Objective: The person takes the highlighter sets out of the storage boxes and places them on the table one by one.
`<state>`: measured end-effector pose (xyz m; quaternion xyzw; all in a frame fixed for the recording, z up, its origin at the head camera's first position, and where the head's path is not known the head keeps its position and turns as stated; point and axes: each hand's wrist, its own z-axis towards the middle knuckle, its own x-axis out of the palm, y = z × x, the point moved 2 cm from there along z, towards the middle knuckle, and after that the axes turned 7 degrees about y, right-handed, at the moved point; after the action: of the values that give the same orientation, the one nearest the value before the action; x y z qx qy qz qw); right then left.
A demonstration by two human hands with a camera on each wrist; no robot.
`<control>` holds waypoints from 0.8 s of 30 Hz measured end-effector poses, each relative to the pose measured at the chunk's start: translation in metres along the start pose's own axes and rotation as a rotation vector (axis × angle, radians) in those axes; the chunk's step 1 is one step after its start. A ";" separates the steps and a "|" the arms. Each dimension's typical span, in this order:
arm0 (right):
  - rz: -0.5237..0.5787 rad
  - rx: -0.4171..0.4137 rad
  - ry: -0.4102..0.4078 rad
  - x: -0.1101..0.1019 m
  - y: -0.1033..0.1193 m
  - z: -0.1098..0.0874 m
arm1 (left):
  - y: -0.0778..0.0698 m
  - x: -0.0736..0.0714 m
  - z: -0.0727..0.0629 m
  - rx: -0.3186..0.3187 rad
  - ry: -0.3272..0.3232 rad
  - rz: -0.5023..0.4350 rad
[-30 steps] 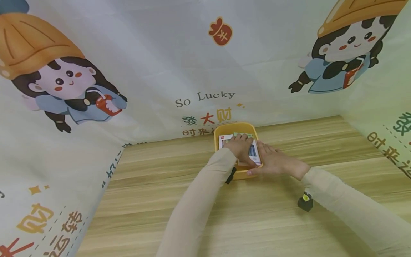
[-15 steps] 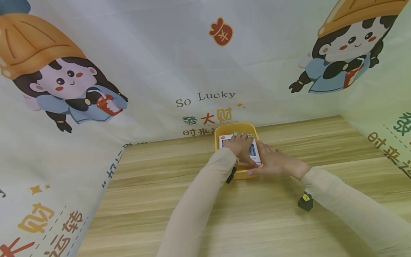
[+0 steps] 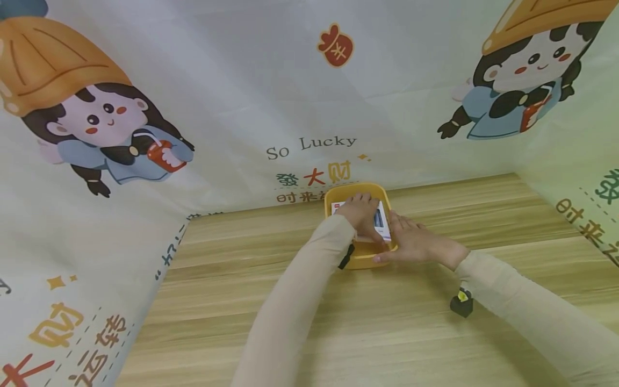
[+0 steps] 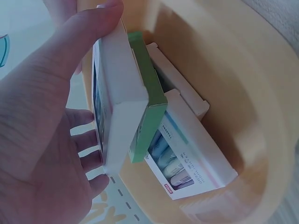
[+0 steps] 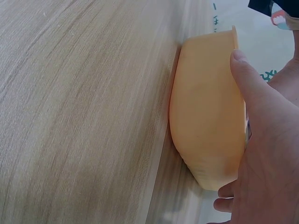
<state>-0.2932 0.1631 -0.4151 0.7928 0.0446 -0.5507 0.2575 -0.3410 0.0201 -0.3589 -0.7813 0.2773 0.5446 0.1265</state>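
Note:
My left hand (image 3: pixel 361 213) reaches into a yellow plastic bin (image 3: pixel 358 262) and grips a white box (image 4: pixel 122 95) with a window. In the left wrist view its thumb presses one end of the box and the fingers lie along the windowed side. A green box (image 4: pixel 152 107) stands behind it. Farther inside lie a white box of pastel highlighter pens (image 4: pixel 198 149) and another pale box (image 4: pixel 177 77). My right hand (image 3: pixel 418 244) holds the bin's right side, thumb at the near rim and fingers along the wall; the contact beneath the palm is hidden.
The bin stands on a wood-grain table (image 3: pixel 367 328) against a printed white backdrop (image 3: pixel 232 97). A similar sheet (image 3: pixel 570 161) closes off the right side. A small black item (image 3: pixel 461 303) hangs under the right sleeve, another dark one (image 3: pixel 345 257) under the left wrist.
My left hand has shifted slightly toward the backdrop with the white box, whose near end has drawn away from the bin's front. The green box no longer shows in the head view. My right hand stays put.

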 end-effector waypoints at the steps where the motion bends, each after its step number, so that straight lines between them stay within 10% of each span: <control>1: -0.002 0.002 0.000 0.000 0.000 0.000 | 0.000 0.000 0.000 0.000 0.000 0.002; 24: -0.019 0.017 -0.001 0.000 0.002 -0.001 | 0.021 -0.004 -0.010 -0.068 -0.012 -0.034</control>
<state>-0.2921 0.1617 -0.4140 0.7940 0.0472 -0.5539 0.2458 -0.3463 -0.0011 -0.3493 -0.7865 0.2446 0.5562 0.1108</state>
